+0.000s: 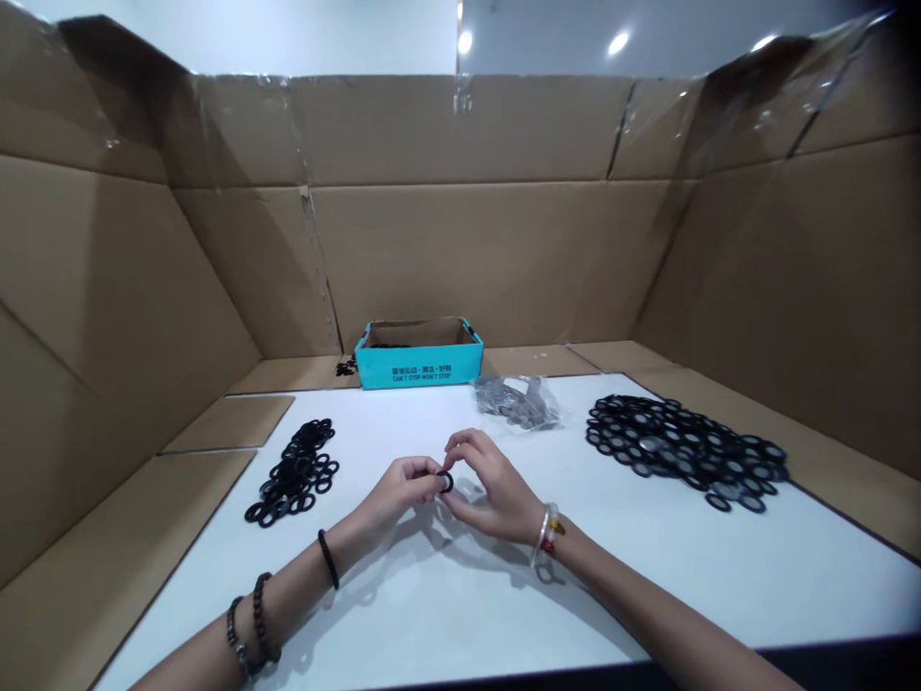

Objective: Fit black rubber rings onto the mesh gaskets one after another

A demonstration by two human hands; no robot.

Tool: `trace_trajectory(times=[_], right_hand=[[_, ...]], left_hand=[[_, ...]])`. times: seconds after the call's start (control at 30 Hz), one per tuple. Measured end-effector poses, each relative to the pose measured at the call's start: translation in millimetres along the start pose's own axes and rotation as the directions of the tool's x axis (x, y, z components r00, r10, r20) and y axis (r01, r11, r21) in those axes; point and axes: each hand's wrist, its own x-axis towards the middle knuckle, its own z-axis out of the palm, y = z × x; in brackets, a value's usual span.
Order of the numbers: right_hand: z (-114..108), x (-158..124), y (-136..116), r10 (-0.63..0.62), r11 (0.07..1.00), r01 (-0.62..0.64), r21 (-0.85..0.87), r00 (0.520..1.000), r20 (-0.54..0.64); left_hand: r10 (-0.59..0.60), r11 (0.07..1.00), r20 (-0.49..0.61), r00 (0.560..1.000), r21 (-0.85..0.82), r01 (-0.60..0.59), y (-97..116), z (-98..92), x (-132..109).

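Observation:
Just above the middle of the white table, a small black ring [447, 482] is held between both hands. My left hand [407, 488] pinches its left side with thumb and fingers. My right hand [493, 488] curves around from the right, its thumb and fingertips at the ring's edge. To the left lies a loose pile of black rings [295, 472]. On the right spreads a larger pile of black-rimmed discs [680, 446], many with greyish centres.
A turquoise box [419, 367] with dark pieces inside stands at the back. Beside it lies a clear plastic bag [519, 401] of grey pieces. More small black rings [346, 367] lie left of the box. Cardboard walls [467, 259] enclose the white table [403, 614].

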Motion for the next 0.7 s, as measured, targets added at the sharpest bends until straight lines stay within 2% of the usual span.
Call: trace_trajectory(times=[0.1,0.27,0.5,0.7], right_hand=[[-2.0,1.5,0.6,-0.035,0.999,0.035,-0.023,0.999,0.0],[-4.4,3.5,2.9,-0.1,0.986,0.107,-0.128,0.993,0.06],[-1.5,4.6,9.4,-0.066,0.953,0.086,-0.289,0.995,0.08],[-7.7,7.0,6.4,-0.023,0.946,0.066,-0.319,0.99,0.138]], left_hand=[[-0.024,0.999,-0.011,1.0,-0.042,0.023,0.2,2.2,-0.1],[-0.08,0.997,-0.064,0.995,-0.008,0.08,4.2,1.5,1.9],[-0.12,0.992,-0.177,0.977,0.009,0.123,1.5,1.2,3.6],[-0.15,0.987,-0.327,0.933,0.006,0.16,-0.4,3.2,3.1]])
